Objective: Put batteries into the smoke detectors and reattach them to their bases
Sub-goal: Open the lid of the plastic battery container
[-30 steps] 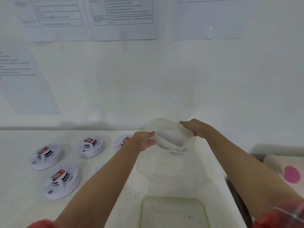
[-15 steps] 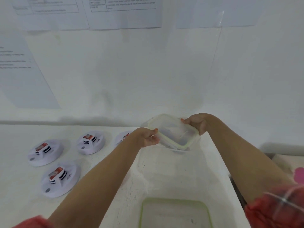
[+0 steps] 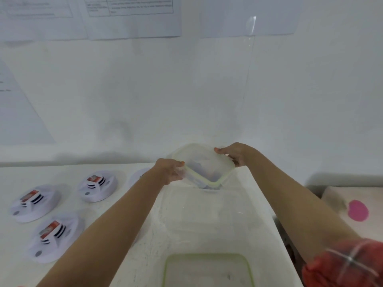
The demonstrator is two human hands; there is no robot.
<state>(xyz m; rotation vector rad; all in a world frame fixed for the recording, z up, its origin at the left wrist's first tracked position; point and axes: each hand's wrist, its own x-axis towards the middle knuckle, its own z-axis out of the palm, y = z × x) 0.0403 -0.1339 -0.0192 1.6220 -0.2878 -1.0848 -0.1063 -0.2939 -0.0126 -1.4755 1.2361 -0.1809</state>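
Note:
A clear plastic container (image 3: 204, 164) with a pale green-rimmed lid is held tilted above the white table (image 3: 116, 206), near the back wall. My left hand (image 3: 170, 170) grips its left side, my right hand (image 3: 236, 153) grips its far right edge. Three white smoke detectors with red-labelled batteries lie on the table at the left: one far left (image 3: 33, 203), one nearer me (image 3: 55, 235), one further back (image 3: 97, 185). A fourth white disc (image 3: 139, 176) shows partly behind my left forearm.
A second clear lid or container with a green rim (image 3: 208, 270) lies on the table close to me. A large clear bin (image 3: 207, 212) sits under the held container. Cloth with a pink spot (image 3: 357, 210) lies beyond the table's right edge. Papers hang on the wall.
Both hands have lifted the container slightly and tilted it more, its near corner now lower. The smoke detectors have not moved.

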